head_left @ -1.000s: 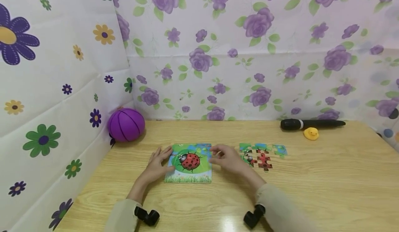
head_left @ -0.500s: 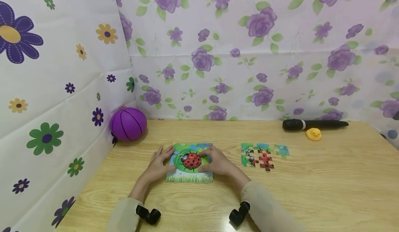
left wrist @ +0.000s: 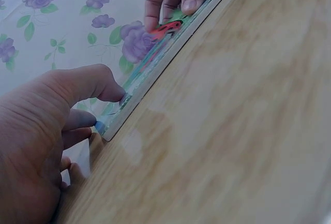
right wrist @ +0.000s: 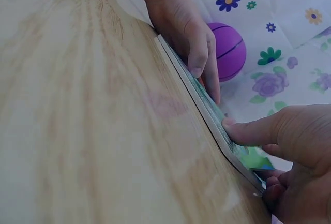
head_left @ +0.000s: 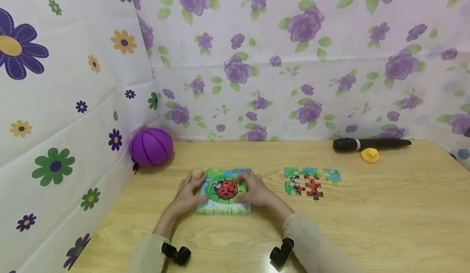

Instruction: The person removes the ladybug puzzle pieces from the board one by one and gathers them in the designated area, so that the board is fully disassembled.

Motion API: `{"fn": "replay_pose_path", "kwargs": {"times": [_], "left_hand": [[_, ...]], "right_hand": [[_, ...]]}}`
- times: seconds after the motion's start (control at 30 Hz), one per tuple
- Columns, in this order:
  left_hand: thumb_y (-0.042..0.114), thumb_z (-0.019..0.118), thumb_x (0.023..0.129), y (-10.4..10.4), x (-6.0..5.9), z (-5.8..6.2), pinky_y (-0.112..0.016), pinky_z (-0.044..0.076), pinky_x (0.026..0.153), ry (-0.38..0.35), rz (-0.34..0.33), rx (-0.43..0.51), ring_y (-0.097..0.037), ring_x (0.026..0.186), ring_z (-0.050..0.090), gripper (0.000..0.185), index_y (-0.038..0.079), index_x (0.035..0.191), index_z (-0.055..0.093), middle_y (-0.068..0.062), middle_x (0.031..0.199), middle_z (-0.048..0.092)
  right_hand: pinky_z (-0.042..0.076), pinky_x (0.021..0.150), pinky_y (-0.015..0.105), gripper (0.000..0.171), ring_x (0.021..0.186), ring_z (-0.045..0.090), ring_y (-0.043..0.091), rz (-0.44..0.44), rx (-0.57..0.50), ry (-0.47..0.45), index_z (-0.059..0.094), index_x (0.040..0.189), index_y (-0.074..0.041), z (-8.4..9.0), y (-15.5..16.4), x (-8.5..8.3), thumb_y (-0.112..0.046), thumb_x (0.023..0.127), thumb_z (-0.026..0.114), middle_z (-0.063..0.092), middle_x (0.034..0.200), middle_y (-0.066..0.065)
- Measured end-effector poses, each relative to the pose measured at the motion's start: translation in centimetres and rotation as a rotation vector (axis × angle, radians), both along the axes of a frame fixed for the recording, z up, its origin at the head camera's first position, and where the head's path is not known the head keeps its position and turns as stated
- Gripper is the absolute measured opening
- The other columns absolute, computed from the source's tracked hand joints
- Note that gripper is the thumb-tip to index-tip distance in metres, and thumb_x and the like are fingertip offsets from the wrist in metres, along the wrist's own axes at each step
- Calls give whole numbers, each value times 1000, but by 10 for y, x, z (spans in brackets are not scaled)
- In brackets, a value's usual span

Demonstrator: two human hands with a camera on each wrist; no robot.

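Note:
A square puzzle board (head_left: pixel 224 201) with a red ladybird picture lies flat on the wooden table (head_left: pixel 367 224). My left hand (head_left: pixel 191 186) rests at its left edge with fingers spread straight; in the left wrist view the thumb (left wrist: pixel 106 84) touches the board's rim (left wrist: pixel 155 66). My right hand (head_left: pixel 250 186) lies on the right part of the board, fingers over the picture; in the right wrist view its thumb (right wrist: pixel 248 131) presses the board's near edge (right wrist: pixel 207 110). Whether a piece lies under the right fingers is hidden.
Several loose puzzle pieces (head_left: pixel 310 181) lie joined in a patch right of the board. A purple ball (head_left: pixel 151 146) sits in the back left corner. A black microphone (head_left: pixel 371 144) and a small yellow duck (head_left: pixel 369 155) lie at the back right. Flowered sheets wall the table.
My right hand has moved left from the gap beside the loose pieces onto the board's right part. The left hand has stayed at the left edge.

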State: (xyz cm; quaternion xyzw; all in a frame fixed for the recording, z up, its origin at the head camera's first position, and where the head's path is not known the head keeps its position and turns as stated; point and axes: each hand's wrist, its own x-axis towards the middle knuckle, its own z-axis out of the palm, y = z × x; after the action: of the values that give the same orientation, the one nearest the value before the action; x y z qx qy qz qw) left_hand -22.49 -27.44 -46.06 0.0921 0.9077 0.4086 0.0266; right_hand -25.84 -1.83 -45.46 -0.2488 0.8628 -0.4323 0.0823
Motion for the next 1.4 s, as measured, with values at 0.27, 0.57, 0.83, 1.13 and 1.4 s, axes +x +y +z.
{"fn": "replay_pose_path", "kwargs": {"times": [0.27,0.57,0.83,1.13,1.4], "left_hand": [[16,70,83,-1,1,-5,-58,-12,122,4,16,4,-42,152,-3,77,-2,149,34,-14,162,26],[17,70,83,1,-1,-2,-57,-12,122,7,12,-5,-41,152,-4,79,0,150,33,-13,162,25],[17,69,84,1,-2,-1,-58,-12,122,1,1,-13,-41,152,-4,77,-1,150,33,-14,162,24],[18,69,86,-2,-2,2,-58,-12,122,1,-8,-23,-42,152,-5,77,-1,150,32,-15,163,21],[18,69,85,0,0,-1,-60,-12,121,17,-17,-8,-44,151,-5,77,-2,149,32,-17,162,22]], "right_hand": [[46,85,42,53,105,50,25,24,-90,-102,55,123,-12,-6,1,1,-11,77,81,58,115,9],[31,60,22,23,67,33,14,103,-143,-130,62,108,-1,-4,13,-9,-5,87,70,36,75,0],[33,59,21,14,66,36,12,159,-43,-106,63,100,-7,0,16,-10,-18,92,67,41,74,-1],[34,58,22,11,65,37,13,129,-40,-122,63,96,-9,4,14,-7,-20,96,61,44,76,0],[35,53,21,37,55,38,11,45,-136,-192,62,114,5,2,21,-9,-27,96,61,40,62,-3]]}}
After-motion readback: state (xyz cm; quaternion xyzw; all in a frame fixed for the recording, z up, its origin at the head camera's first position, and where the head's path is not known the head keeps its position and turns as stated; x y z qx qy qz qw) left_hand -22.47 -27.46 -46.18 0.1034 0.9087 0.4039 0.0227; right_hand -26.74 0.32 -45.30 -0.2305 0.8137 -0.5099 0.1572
